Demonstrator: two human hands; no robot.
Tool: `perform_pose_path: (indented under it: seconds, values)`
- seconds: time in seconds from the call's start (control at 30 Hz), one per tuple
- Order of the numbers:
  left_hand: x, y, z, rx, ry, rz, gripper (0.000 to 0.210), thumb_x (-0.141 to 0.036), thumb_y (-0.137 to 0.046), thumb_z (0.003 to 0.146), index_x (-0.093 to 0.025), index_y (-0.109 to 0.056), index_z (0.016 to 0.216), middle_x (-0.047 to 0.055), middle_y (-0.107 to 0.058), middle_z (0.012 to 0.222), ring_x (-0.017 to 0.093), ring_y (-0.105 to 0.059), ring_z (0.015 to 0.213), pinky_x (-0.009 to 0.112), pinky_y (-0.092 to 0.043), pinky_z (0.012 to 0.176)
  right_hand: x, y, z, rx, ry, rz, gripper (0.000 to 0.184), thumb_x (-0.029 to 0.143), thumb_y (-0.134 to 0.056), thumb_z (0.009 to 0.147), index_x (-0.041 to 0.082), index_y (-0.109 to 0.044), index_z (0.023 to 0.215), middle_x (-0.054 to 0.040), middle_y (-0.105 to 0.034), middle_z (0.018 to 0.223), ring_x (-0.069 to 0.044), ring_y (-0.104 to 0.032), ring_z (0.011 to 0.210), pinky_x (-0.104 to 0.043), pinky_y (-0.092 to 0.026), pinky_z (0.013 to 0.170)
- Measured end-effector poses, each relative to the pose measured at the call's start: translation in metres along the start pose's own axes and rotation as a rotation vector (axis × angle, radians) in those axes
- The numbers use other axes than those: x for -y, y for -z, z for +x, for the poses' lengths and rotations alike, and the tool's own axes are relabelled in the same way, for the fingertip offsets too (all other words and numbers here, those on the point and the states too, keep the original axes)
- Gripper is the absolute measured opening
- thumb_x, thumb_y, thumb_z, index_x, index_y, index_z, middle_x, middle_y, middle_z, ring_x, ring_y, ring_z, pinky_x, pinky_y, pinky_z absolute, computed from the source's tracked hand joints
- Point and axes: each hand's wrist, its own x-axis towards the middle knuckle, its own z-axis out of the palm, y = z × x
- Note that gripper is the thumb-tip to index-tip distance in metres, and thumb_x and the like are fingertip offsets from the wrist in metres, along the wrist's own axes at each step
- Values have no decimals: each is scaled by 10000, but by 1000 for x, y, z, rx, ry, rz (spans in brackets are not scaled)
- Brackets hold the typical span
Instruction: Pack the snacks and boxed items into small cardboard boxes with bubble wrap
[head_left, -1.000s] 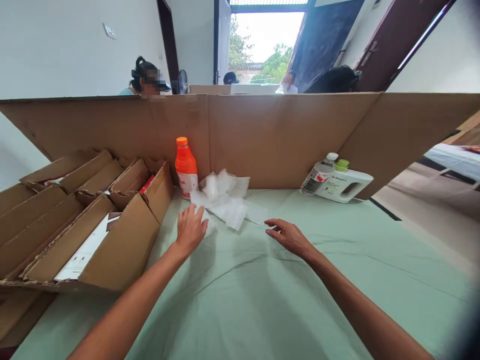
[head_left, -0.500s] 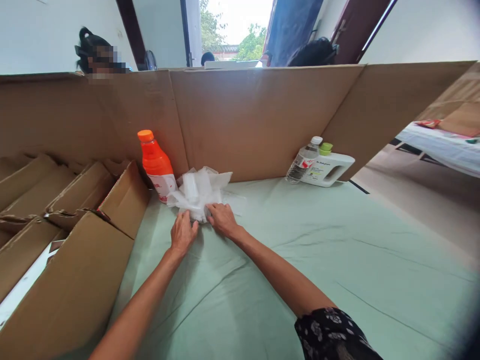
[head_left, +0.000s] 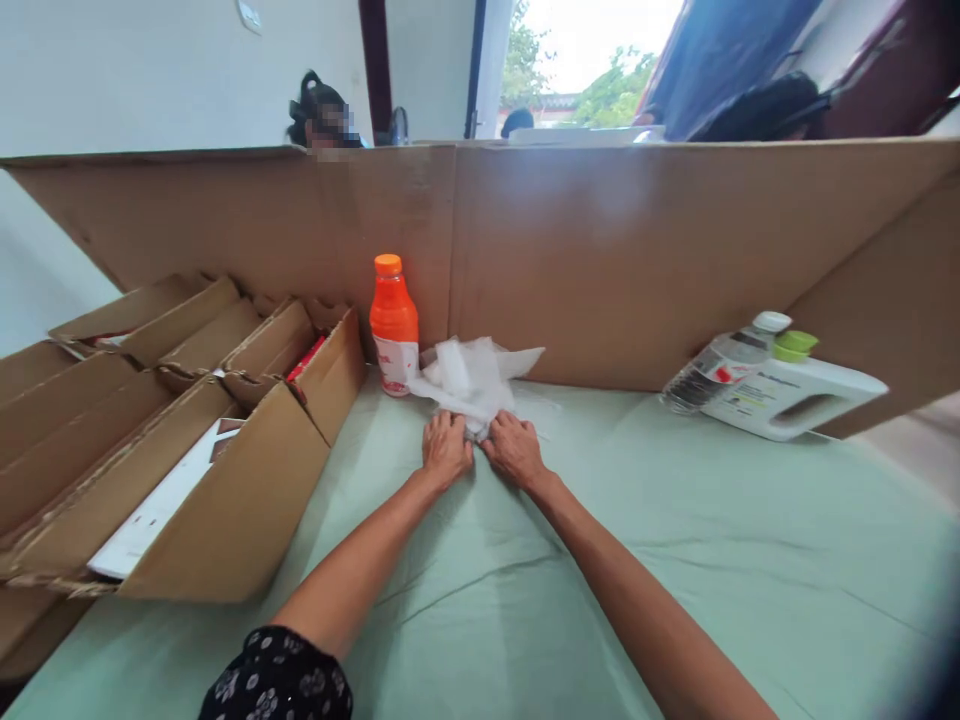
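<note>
Fingers (head_left: 448, 424) on wrap beside labelled bottle (head_left: 394, 322)

White wrap (head_left: 480, 376) partly hidden behind right hand (head_left: 514, 447), cardboard box (head_left: 240, 510) cut off left

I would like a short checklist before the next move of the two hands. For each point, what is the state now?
1. Left hand is at the near edge of the translucent plastic wrap: ok.
2. Right hand is at the same edge, close beside the left: ok.
3. Both hands have a firm grip: cannot tell, the fingertips are partly hidden.
4. Plastic wrap lies flat: not ok, it is crumpled.
5. Orange bottle stands upright: ok, just left of the wrap.
6. Clear plastic bottle stands upright: not ok, it is tilted by the white jug.
</note>
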Motion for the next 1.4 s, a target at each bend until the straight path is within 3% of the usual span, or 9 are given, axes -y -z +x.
perform_pose_path:
  seconds: [0.13, 0.3, 0.47, 0.6, 0.77, 0.93, 1.1, 1.23, 1.4]
  values:
    - [12, 14, -5, 69, -24, -14, 358, -251, -562, 852, -181, -561, 1203, 140, -572, 1289, 292, -516, 1203, 425, -422, 1011, 5, 16, -3, -53, -34, -36, 234, 274, -542, 924, 127, -675, 1049, -185, -696, 1106, -311, -617, 1031, -407, -390, 871]
    - [17, 21, -22, 98, -15, -72, 505, -250, -564, 827, -162, -514, 1322, 137, -523, 1420, 275, -472, 1293, 407, -377, 1105, 23, 13, -2, -106, 91, -31, 437, 196, -459, 950, 182, -521, 1383, -153, -580, 1391, -286, -607, 1135, -394, -412, 881]
    - [20, 37, -103, 55, -4, -138, 588, -282, -575, 835, -172, -489, 1406, 147, -397, 1557, 288, -385, 1418, 421, -333, 1182, 30, 13, 5, 40, 96, -97, 470, 175, -504, 911, 205, -540, 1378, -157, -550, 1436, -313, -610, 1167, -428, -467, 852]
    - [63, 28, -221, -341, -17, -279, 519, -180, -503, 860, -225, -536, 1376, 121, -457, 1516, 278, -417, 1408, 486, -390, 1156, 47, 42, 0, -129, 79, -91, 396, 255, -533, 915, 166, -621, 1290, -202, -577, 1373, -367, -601, 1144, -489, -468, 869]
    - [123, 16, -314, -770, 288, -298, 463, -227, -487, 908, -269, -522, 1368, 132, -576, 1333, 291, -585, 1232, 471, -532, 1000, 148, 84, 31, -226, 416, 339, 441, 246, -511, 923, 196, -564, 1358, -114, -595, 1357, -272, -559, 1211, -414, -438, 1026]
    - [140, 40, -311, -888, 451, -354, 586, -251, -480, 919, -240, -346, 1489, 156, -454, 1450, 316, -470, 1359, 526, -435, 1103, 246, 104, 76, -199, 507, 370, 529, 103, -501, 884, 234, -563, 1392, -104, -577, 1369, -268, -541, 1171, -415, -446, 975]
    - [159, 61, -300, -844, 469, -474, 640, -327, -508, 902, -198, -312, 1497, 182, -416, 1491, 332, -437, 1382, 542, -407, 1122, 263, 119, 72, -262, 459, 232, 269, 163, -537, 931, 264, -758, 1047, -94, -528, 1409, -286, -522, 1131, -436, -432, 906]
    - [176, 57, -314, -829, 545, -618, 731, -496, -613, 813, -184, -392, 1436, 176, -513, 1404, 352, -491, 1333, 527, -420, 1114, 248, 137, 24, -224, 525, 225, 225, 144, -583, 918, 266, -757, 994, -64, -570, 1374, -271, -496, 1194, -421, -406, 928]
    - [177, 54, -338, -730, 657, -768, 752, -606, -695, 697, -225, -499, 1315, 107, -661, 1144, 334, -660, 1069, 467, -574, 901, 223, 153, -86, -341, 557, 312, 297, 124, -498, 948, 277, -750, 982, -53, -632, 1265, -253, -505, 1203, -429, -400, 964]
